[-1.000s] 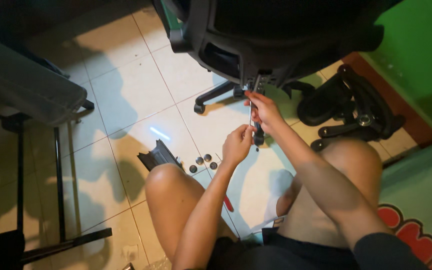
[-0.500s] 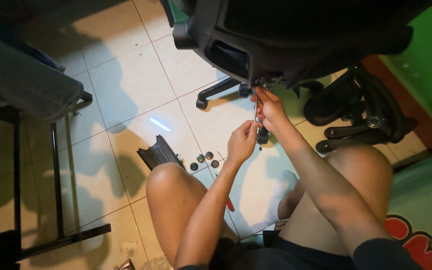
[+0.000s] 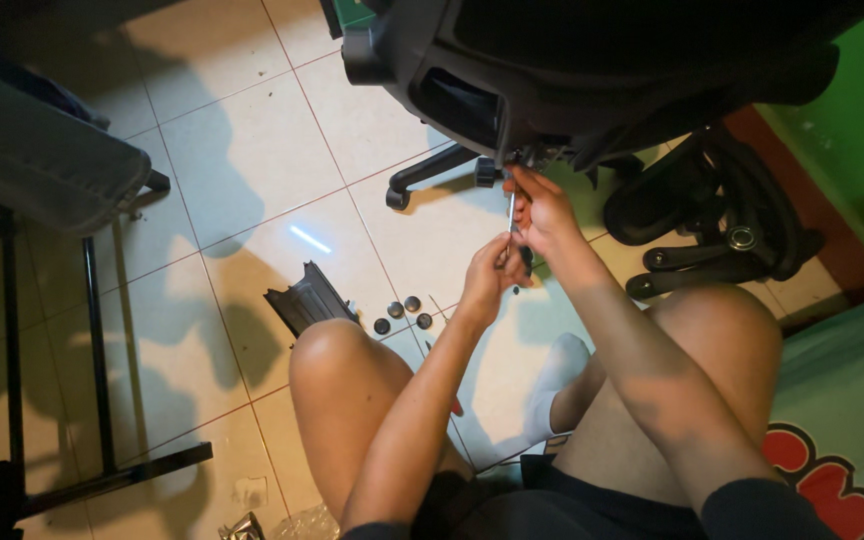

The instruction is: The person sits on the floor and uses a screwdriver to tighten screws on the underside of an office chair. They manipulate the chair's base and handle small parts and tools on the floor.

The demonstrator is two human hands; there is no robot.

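A black office chair [image 3: 572,70] fills the top of the head view, its seat underside tilted toward me. Both hands work at its lower edge on a thin metal screwdriver shaft [image 3: 510,212] that points up into the chair's mechanism. My right hand [image 3: 542,210] grips the tool near the top, fingers closed around it. My left hand [image 3: 487,275] closes on the lower end of the tool, just below the right hand. My bare knees sit below the hands.
Three small dark round caps [image 3: 399,315] and a black ribbed plastic part [image 3: 310,298] lie on the tiled floor. A black chair base with arms [image 3: 722,225] lies at right. A black metal frame [image 3: 92,330] stands at left. A green wall is at right.
The view has shifted slightly, so the chair and hands sit a little higher in the frame. Both hands stay closed on the tool under the chair.
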